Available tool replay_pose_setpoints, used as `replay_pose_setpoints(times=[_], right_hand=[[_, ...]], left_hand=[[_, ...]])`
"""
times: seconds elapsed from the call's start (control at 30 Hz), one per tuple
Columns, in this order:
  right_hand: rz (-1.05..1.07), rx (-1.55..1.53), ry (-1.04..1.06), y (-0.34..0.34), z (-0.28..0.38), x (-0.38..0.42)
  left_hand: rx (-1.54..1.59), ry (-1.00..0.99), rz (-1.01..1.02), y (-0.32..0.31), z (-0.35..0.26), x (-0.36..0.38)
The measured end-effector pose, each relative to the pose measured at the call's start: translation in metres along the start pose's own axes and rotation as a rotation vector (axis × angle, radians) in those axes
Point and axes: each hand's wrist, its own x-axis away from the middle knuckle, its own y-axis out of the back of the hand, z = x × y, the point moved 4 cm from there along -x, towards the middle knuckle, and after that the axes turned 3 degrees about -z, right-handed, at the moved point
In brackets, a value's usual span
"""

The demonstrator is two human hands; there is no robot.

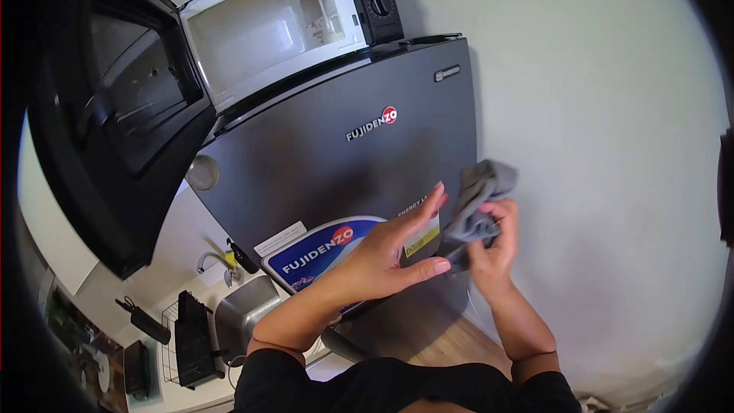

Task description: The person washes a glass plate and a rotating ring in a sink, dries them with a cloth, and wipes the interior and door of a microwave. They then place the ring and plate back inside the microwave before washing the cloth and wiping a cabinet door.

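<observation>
A crumpled grey cloth (478, 203) is bunched in my right hand (495, 246), whose fingers are closed around it. My left hand (388, 254) is beside it with fingers stretched and thumb apart, holding nothing. Both hands are raised in front of a dark grey fridge (306, 145) marked Fujidenzo. On top of the fridge stands a microwave (267, 38), its white inside showing. The black microwave door (122, 107) hangs wide open to the left.
Low on the left are a steel sink (248, 310) with a faucet (210, 260) and a black dish rack (191, 336) on the counter. A pale wall (596, 168) rises to the right of the fridge. Wooden floor (451, 348) shows below my hands.
</observation>
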Motion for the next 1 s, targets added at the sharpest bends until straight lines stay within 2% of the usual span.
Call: replay_pose_setpoints(times=[0.03, 0.1, 0.17, 0.23, 0.27, 0.3, 0.37, 0.4, 0.43, 0.5, 0.53, 0.6, 0.63, 0.7, 0.73, 0.77, 0.8, 0.83, 0.9, 0.93, 1.0], right_hand=[[-0.070, -0.079, -0.035, 0.006, -0.010, -0.015], [-0.062, -0.142, 0.003, 0.015, -0.029, -0.047], [-0.042, -0.213, 0.033, 0.015, -0.039, -0.079], [-0.054, -0.130, 0.223, 0.015, -0.032, -0.116], [-0.047, -0.163, 0.228, 0.009, -0.033, -0.136], [0.009, -0.180, 0.320, -0.001, -0.030, -0.154], [0.111, -0.241, 0.428, -0.026, -0.016, -0.190], [0.158, -0.293, 0.442, -0.047, -0.007, -0.205], [0.186, -0.332, 0.483, -0.070, 0.001, -0.220], [0.205, -0.385, 0.597, -0.127, 0.017, -0.247], [0.263, -0.444, 0.554, -0.155, 0.032, -0.257], [0.281, -0.432, 0.634, -0.228, 0.052, -0.278], [0.313, -0.410, 0.604, -0.260, 0.066, -0.282], [0.509, -0.162, 0.659, -0.326, 0.092, -0.279], [0.645, 0.001, 0.659, -0.345, 0.108, -0.270], [1.050, 0.110, 0.633, -0.362, 0.114, -0.259], [1.120, 0.157, 0.678, -0.370, 0.117, -0.242], [1.116, 0.162, 0.678, -0.377, 0.116, -0.235], [1.185, 0.308, 0.730, -0.386, 0.108, -0.224], [1.195, 0.320, 0.725, -0.384, 0.101, -0.223], [1.040, 0.392, 0.937, -0.369, 0.085, -0.232]], left_hand=[[-0.110, -0.050, 0.017, 0.004, -0.002, -0.006], [-0.226, -0.086, -0.041, 0.021, -0.001, -0.010], [-0.511, -0.290, -0.284, 0.046, -0.009, 0.006], [-0.572, -0.433, -0.694, 0.066, -0.010, 0.038], [-0.549, -0.479, -0.924, 0.069, -0.016, 0.051], [-0.515, -0.538, -1.150, 0.074, -0.023, 0.060], [-0.635, -0.559, -1.404, 0.088, -0.035, 0.072], [-0.674, -0.589, -1.452, 0.097, -0.037, 0.077], [-0.697, -0.581, -1.469, 0.103, -0.041, 0.073], [-0.968, -0.432, -1.539, 0.119, -0.055, 0.062], [-1.019, -0.386, -1.528, 0.132, -0.054, 0.061], [-1.088, -0.289, -1.538, 0.153, -0.057, 0.054], [-1.099, -0.289, -1.550, 0.159, -0.062, 0.050], [-0.923, -0.138, -1.489, 0.174, -0.065, 0.041], [-0.929, -0.137, -1.501, 0.177, -0.066, 0.039], [-0.999, -0.166, -1.489, 0.178, -0.067, 0.034], [-1.067, -0.199, -1.472, 0.178, -0.069, 0.031], [-1.063, -0.204, -1.471, 0.179, -0.072, 0.030], [-0.906, -0.022, -1.499, 0.182, -0.069, 0.030], [-1.015, -0.233, -1.461, 0.184, -0.067, 0.030], [-0.974, -0.265, -1.441, 0.186, -0.067, 0.032]])
